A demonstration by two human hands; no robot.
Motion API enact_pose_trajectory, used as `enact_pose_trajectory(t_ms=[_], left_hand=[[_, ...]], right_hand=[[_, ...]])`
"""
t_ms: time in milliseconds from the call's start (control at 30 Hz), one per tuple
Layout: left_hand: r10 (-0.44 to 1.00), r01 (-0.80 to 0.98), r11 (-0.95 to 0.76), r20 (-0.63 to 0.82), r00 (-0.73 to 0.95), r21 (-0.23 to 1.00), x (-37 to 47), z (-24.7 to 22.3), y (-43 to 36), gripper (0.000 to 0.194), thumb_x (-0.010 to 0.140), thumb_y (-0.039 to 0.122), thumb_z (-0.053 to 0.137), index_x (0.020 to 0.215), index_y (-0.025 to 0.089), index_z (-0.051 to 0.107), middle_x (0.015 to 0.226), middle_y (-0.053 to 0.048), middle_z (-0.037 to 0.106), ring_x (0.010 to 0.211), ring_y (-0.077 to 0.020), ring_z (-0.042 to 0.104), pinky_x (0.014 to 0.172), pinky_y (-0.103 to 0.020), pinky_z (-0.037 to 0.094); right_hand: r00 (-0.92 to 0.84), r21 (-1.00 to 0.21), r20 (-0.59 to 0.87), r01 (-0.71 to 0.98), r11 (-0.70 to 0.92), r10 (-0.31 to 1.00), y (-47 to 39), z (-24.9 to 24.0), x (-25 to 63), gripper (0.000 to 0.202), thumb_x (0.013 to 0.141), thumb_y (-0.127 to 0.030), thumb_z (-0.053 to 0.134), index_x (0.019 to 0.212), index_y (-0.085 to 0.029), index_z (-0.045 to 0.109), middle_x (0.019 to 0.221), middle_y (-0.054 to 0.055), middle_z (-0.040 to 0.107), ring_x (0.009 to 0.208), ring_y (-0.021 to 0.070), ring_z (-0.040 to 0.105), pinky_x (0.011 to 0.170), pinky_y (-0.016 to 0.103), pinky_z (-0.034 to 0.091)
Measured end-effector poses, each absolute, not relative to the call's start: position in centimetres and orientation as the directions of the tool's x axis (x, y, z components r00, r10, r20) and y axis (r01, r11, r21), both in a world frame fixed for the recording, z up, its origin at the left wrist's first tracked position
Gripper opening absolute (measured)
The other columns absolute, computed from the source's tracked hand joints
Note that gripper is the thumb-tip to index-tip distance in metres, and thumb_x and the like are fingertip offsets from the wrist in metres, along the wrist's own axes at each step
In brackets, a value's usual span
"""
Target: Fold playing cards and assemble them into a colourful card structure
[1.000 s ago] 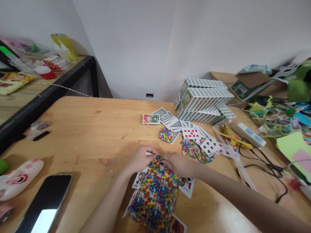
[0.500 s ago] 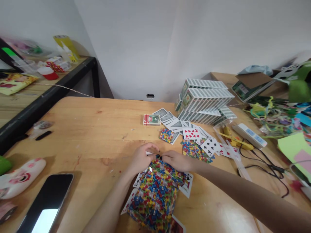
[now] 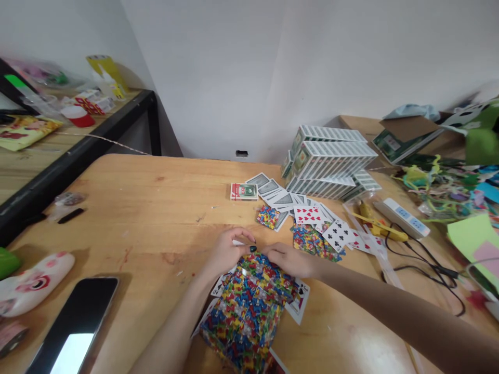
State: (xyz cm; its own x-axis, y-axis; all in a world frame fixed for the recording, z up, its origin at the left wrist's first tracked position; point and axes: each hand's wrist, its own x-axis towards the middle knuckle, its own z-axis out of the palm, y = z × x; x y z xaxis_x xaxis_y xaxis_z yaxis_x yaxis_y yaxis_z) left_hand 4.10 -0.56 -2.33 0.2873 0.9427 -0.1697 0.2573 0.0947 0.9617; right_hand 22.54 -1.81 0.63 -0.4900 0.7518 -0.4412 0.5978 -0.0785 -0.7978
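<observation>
One left hand (image 3: 228, 254) and one right hand (image 3: 290, 259) touch one multicoloured piece (image 3: 245, 311).

The patterned package (image 3: 245, 311) looks glossy, the tabletop (image 3: 167, 195) smooth wood.

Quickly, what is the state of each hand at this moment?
Left hand: partly curled at the far edge of the colourful patterned piece; whether it grips cannot be told.
Right hand: also curled, at the same edge; grip cannot be told.

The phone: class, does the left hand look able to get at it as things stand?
Probably yes: only tabletop shows between the phone and the left forearm, though the left hand is at the colourful patterned material.
</observation>
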Motion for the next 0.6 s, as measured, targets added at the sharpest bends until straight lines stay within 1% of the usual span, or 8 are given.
enact_pose_trajectory(t_ms=[67,133,200,267,300,367,433,600], left_hand=[[0.951,0.241,0.100,-0.164,0.262,0.965,4.2,-2.3,-0.5,0.013,0.060,0.017,0.060,0.073,0.016,0.060,0.077,-0.001,0.063,0.069,-0.0149,0.058,0.062,-0.024,0.043],[0.959,0.227,0.107,-0.160,0.232,0.968,4.3,-2.1,-0.4,0.012,0.061,0.020,0.060,0.073,0.015,0.060,0.077,-0.002,0.063,0.071,-0.0159,0.059,0.064,-0.025,0.044],[0.954,0.238,0.120,-0.178,0.241,0.964,4.3,-1.9,-0.4,0.013,0.063,0.021,0.060,0.074,0.015,0.062,0.080,-0.004,0.065,0.075,-0.0173,0.059,0.068,-0.026,0.044],[0.926,0.291,0.138,-0.228,0.301,0.947,4.2,-1.7,-0.5,0.017,0.064,0.024,0.059,0.076,0.014,0.065,0.082,-0.006,0.067,0.077,-0.0186,0.060,0.071,-0.028,0.044],[0.905,0.327,0.148,-0.261,0.337,0.934,4.2,-1.6,-0.5,0.019,0.064,0.026,0.059,0.077,0.014,0.066,0.082,-0.006,0.067,0.077,-0.0191,0.060,0.070,-0.028,0.044],[0.867,0.387,0.160,-0.317,0.385,0.908,3.9,-1.3,-0.6,0.023,0.063,0.030,0.060,0.078,0.014,0.068,0.081,-0.005,0.068,0.075,-0.0196,0.060,0.068,-0.028,0.043],[0.850,0.403,0.165,-0.337,0.406,0.900,3.8,-1.1,-0.6,0.023,0.062,0.030,0.060,0.077,0.015,0.068,0.079,-0.004,0.068,0.073,-0.0188,0.059,0.065,-0.026,0.043],[0.813,0.328,0.203,-0.345,0.469,0.923,3.6,-0.9,-0.7,0.023,0.064,0.024,0.054,0.078,0.014,0.070,0.073,-0.002,0.067,0.064,-0.0140,0.056,0.058,-0.022,0.039]], right_hand=[[-0.475,-0.800,-0.474,0.583,-0.138,0.742,-1.2,0.5,23.0,0.028,0.077,-0.029,0.039,0.080,-0.018,0.064,0.086,0.002,0.062,0.089,0.0207,0.052,0.080,0.030,0.039],[-0.482,-0.807,-0.496,0.564,-0.177,0.722,-0.5,0.5,23.5,0.024,0.075,-0.030,0.043,0.076,-0.018,0.064,0.084,0.001,0.061,0.083,0.0190,0.053,0.075,0.028,0.040],[-0.556,-0.812,-0.524,0.554,-0.183,0.645,0.2,0.8,23.7,0.023,0.075,-0.032,0.045,0.070,-0.017,0.062,0.069,0.000,0.058,0.066,0.0154,0.051,0.062,0.026,0.040],[-0.634,-0.819,-0.525,0.557,-0.136,0.567,0.7,1.3,23.7,0.022,0.075,-0.031,0.046,0.063,-0.016,0.057,0.056,-0.002,0.050,0.053,0.0110,0.042,0.052,0.023,0.035],[-0.657,-0.820,-0.520,0.563,-0.104,0.546,0.8,1.7,23.6,0.021,0.075,-0.029,0.047,0.060,-0.016,0.055,0.053,-0.004,0.046,0.049,0.0093,0.038,0.049,0.022,0.032],[-0.670,-0.811,-0.521,0.582,-0.061,0.530,0.9,2.3,23.3,0.022,0.075,-0.026,0.046,0.056,-0.015,0.050,0.050,-0.005,0.038,0.046,0.0074,0.032,0.046,0.021,0.026],[-0.663,-0.801,-0.526,0.597,-0.047,0.533,0.9,2.7,23.0,0.022,0.075,-0.025,0.045,0.055,-0.015,0.047,0.049,-0.006,0.034,0.046,0.0068,0.028,0.045,0.021,0.023],[-0.688,-0.824,-0.489,0.566,-0.026,0.536,0.6,2.9,23.0,0.022,0.075,-0.024,0.042,0.054,-0.016,0.041,0.052,-0.006,0.030,0.047,0.0066,0.027,0.045,0.020,0.023]])
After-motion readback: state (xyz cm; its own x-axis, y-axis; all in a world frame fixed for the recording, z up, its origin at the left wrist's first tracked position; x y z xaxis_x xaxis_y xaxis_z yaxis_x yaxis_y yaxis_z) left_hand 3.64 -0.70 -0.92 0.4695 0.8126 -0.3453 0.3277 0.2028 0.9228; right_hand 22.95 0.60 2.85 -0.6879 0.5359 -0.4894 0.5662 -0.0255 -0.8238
